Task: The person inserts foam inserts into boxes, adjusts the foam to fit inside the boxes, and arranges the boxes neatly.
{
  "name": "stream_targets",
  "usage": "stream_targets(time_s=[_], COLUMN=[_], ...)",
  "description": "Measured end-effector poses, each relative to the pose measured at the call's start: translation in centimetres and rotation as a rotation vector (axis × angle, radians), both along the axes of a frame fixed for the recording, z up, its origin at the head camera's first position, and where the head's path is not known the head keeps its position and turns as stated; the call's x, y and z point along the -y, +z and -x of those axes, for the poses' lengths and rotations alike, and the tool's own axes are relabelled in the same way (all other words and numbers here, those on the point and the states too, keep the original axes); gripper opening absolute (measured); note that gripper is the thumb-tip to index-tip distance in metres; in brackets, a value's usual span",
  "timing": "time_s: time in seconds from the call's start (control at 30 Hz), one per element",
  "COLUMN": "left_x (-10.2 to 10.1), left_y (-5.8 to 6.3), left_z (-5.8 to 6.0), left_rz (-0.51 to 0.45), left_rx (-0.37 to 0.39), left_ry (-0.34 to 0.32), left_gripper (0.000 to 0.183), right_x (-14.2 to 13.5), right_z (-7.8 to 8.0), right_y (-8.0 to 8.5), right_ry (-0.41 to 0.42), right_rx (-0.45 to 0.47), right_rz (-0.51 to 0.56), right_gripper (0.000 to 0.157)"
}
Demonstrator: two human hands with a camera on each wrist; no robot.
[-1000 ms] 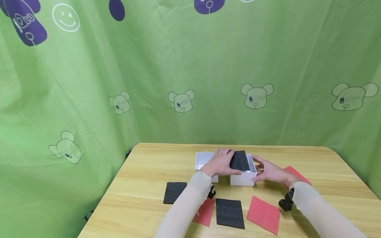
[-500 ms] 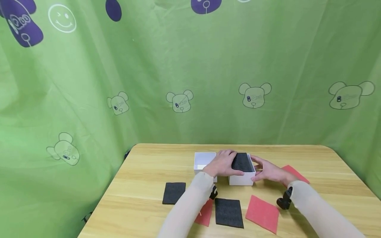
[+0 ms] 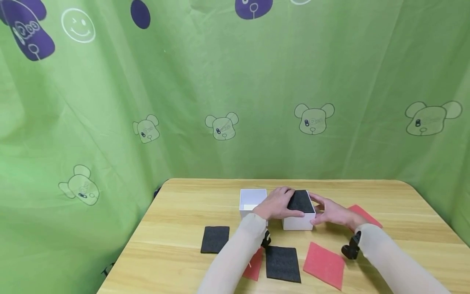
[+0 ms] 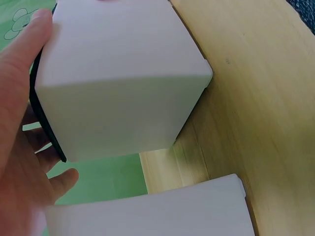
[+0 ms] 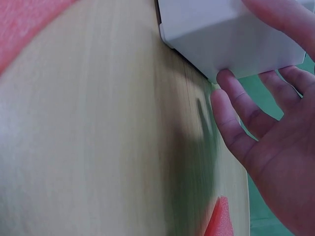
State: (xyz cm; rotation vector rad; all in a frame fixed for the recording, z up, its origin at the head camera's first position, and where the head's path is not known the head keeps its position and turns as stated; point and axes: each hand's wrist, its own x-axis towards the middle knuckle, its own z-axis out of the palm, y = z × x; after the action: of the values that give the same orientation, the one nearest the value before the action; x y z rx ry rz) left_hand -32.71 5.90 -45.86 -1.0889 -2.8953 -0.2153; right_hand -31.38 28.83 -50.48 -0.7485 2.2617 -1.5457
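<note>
A black foam sheet (image 3: 301, 201) lies flat over the top of a white box (image 3: 298, 222), at its rim. My left hand (image 3: 277, 205) holds the sheet, thumb along its near edge and fingers toward the far left. In the left wrist view the sheet shows as a thin dark line along the box's (image 4: 108, 44) top, under the thumb. My right hand (image 3: 332, 213) holds the box's right side, thumb near the front and fingers toward the back. In the right wrist view those fingertips touch the box wall (image 5: 236, 46).
Left of the covered box stands a second white box (image 3: 253, 197), open at the top and partly behind my left hand. Black squares (image 3: 215, 239) (image 3: 282, 263) and red squares (image 3: 324, 264) (image 3: 254, 264) lie in front. Another red sheet (image 3: 364, 214) lies behind my right wrist.
The black sheet has gone from tilted above the box to lying flat over its top, the left hand moving down slightly with it. The right hand stays at the box's side.
</note>
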Motion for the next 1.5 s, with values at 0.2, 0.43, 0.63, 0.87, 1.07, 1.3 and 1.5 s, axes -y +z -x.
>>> stream_targets(time_s=[0.2, 0.43, 0.63, 0.87, 1.07, 1.3, 1.5], left_x=[-0.18, -0.18, -0.39, -0.73, -0.92, -0.96, -0.99], left_y=[0.03, 0.15, 0.00, -0.06, -0.38, -0.53, -0.45], left_z=[-0.06, -0.47, -0.44, -0.35, -0.34, -0.33, -0.45], left_rz=[0.016, 0.057, 0.072, 0.100, 0.124, 0.140, 0.137], left_rx=[-0.007, -0.031, -0.080, -0.103, -0.109, -0.089, -0.057], left_ry=[-0.001, -0.006, -0.036, -0.059, -0.065, -0.080, -0.080], left_gripper=[0.089, 0.086, 0.082, 0.076, 0.073, 0.067, 0.062], right_x=[-0.06, -0.09, -0.03, -0.09, -0.15, -0.15, -0.19], right_z=[0.17, 0.13, 0.09, 0.24, 0.30, 0.28, 0.34], right_y=[-0.17, -0.20, -0.09, -0.19, -0.33, -0.41, -0.54], right_ry=[-0.001, 0.003, -0.003, 0.010, 0.020, 0.020, 0.006], right_rx=[-0.003, 0.004, 0.006, 0.008, 0.017, 0.031, 0.029], right_rz=[-0.004, 0.000, 0.002, 0.003, 0.026, 0.033, 0.021], right_gripper=[0.098, 0.097, 0.097, 0.096, 0.096, 0.096, 0.096])
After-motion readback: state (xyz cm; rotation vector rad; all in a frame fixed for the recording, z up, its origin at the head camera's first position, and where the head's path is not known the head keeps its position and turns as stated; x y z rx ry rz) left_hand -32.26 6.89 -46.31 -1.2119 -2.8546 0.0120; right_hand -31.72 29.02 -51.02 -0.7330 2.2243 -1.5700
